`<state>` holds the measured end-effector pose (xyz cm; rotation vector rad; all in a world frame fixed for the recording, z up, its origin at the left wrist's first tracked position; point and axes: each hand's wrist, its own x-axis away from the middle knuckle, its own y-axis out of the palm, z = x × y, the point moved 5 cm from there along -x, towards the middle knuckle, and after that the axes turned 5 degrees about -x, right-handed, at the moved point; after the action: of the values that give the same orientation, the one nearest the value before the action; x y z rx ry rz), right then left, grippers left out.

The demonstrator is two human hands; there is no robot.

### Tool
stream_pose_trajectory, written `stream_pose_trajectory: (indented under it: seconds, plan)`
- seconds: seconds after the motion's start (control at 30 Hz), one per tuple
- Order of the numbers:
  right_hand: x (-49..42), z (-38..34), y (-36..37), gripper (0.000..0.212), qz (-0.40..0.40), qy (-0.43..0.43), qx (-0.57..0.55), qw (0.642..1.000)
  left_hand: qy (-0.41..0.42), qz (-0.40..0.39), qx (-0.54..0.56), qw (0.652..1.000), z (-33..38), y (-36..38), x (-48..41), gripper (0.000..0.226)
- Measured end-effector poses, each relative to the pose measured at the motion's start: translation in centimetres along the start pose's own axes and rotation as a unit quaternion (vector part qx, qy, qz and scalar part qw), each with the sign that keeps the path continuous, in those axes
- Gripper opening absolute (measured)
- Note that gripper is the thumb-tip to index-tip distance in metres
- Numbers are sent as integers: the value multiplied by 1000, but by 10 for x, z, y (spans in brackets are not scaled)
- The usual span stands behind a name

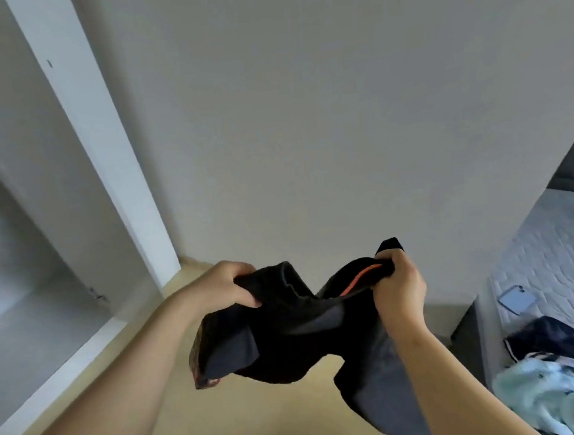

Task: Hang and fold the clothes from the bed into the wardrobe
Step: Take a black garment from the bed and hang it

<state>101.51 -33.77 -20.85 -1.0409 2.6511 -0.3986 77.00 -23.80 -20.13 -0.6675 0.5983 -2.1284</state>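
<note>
both hands grip black garment (pixel 287 327): left hand (pixel 227 285), right hand (pixel 399 285) fisted on bunched edges. risk: twisted cloth between them folds crooked.

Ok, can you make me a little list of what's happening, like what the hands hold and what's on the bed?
left hand: grips one end of the black garment
right hand: grips the other end, by an orange stripe
hang: bunched, over the wooden floor
wardrobe: open, at the left
bed: at the right, with a phone, a navy garment and a light blue garment
</note>
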Motion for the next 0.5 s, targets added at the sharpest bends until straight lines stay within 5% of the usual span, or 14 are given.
stream_pose_trajectory:
  seconds: [0.13, 0.23, 0.4, 0.5]
  plan:
    - [13, -37, 74, 44, -67, 40, -171, 982, -4, -69, -2, 998, -32, -14, 25, 17]
    - [29, -63, 126, 39, -146, 85, -331, 929, 6, -60, 66, 996, -52, -33, 41, 17]
    - [56, -94, 197, 46, -275, 121, -382, 874, 24, 257, 108, 960, -84, -102, 58, 35]
    - [75, -110, 239, 47, -368, 110, -369, 847, 22, 290, 85, 953, -102, -126, 65, 41]
